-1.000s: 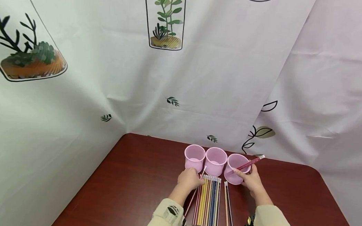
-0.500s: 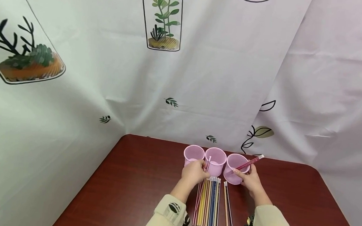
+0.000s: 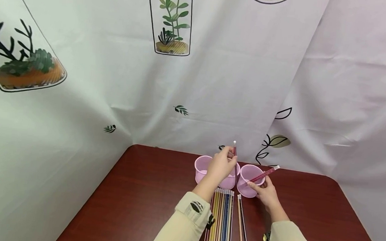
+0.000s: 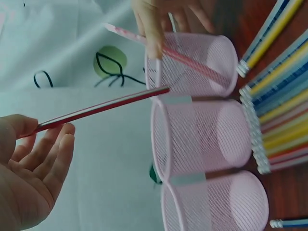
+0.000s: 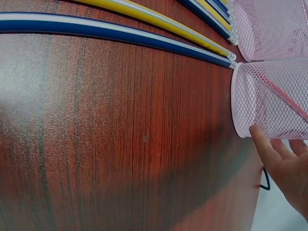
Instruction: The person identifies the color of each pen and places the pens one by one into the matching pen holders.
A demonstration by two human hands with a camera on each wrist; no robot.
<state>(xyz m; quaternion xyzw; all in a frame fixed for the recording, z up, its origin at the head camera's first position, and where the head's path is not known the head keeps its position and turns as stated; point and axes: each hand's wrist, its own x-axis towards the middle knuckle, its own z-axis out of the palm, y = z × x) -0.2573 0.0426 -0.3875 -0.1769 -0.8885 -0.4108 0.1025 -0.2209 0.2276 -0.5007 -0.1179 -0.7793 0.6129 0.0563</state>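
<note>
My left hand (image 3: 221, 164) pinches a red striped pencil (image 4: 103, 109) between thumb and fingers. The pencil hangs nearly upright over the cups in the head view, its white-tipped end on top. In the left wrist view its lower end is close to the rim of the right pink mesh pen cup (image 3: 246, 190). My right hand (image 3: 268, 193) holds that cup at its side. Inside the cup a red pencil (image 4: 197, 67) leans, its eraser end sticking out to the right. The middle cup (image 3: 228, 183) and left cup (image 3: 200, 174) are partly hidden by my left hand.
A close row of striped pencils (image 3: 221, 218), yellow, red and blue, lies in front of the cups. Two more pencils (image 3: 241, 225) lie just right of it. The brown table (image 3: 134, 205) meets a white printed cloth (image 3: 214, 99) behind.
My left hand has lifted the red pencil from beside the row, carrying it up and right over the cups and turning it upright. My right hand stays on the right cup.
</note>
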